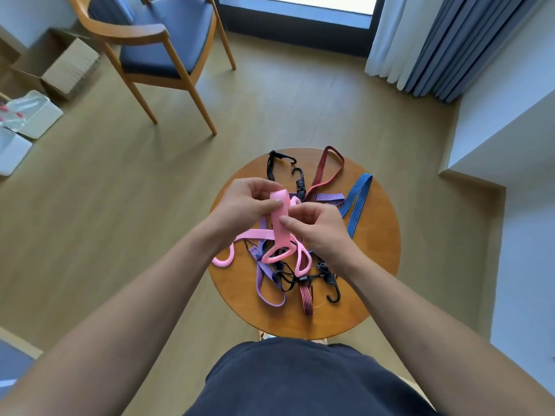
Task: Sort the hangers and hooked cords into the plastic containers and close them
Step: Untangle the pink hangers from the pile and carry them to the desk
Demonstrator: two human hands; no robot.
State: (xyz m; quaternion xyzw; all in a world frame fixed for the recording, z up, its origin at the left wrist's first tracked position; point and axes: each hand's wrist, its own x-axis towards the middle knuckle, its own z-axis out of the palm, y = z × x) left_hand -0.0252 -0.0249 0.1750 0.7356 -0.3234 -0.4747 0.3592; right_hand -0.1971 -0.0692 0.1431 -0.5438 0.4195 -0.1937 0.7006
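Above a small round wooden table (378, 283), both hands hold a pink hooked cord (280, 226). My left hand (246, 205) pinches its folded upper end. My right hand (318, 226) pinches the strap lower down; its pink hooks dangle below. On the table lies a tangle of cords: a blue one (357, 202), a red-and-black one (327, 166), a purple one (264, 283) and black hooks (333, 291). Clear plastic containers (33, 115) with white lids sit on the floor at the far left.
A wooden chair (162, 49) with a blue seat stands behind the table. An open cardboard box (66, 67) sits on the floor beside the containers. Curtains (444, 43) hang at the back right, and a white ledge runs along the right side.
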